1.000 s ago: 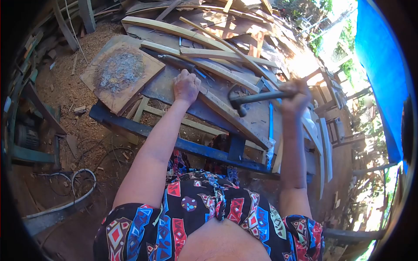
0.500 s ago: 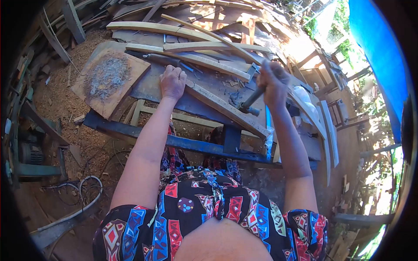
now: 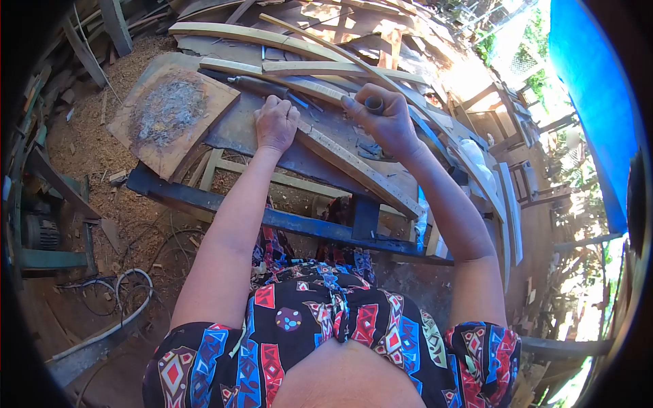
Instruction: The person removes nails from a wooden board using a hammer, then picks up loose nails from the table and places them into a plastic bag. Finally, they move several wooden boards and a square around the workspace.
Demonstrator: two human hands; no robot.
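While my left hand (image 3: 275, 122), fisted, pins the slat (image 3: 354, 166) and my right hand (image 3: 384, 121) clamps the hammer (image 3: 373, 104), nailing appears the step; the next blow likely needs a square hit.

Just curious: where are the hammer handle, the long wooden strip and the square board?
hammer handle (image 3: 373, 104), head view, butt end.
long wooden strip (image 3: 357, 168), head view, top face.
square board (image 3: 170, 112), head view, grey patch.

The right hand (image 3: 384, 122), raised out to the side a second ago, is now in close beside the left hand (image 3: 275, 124). Of the hammer (image 3: 374, 104) only the handle butt shows above its fist; the head is out of sight.
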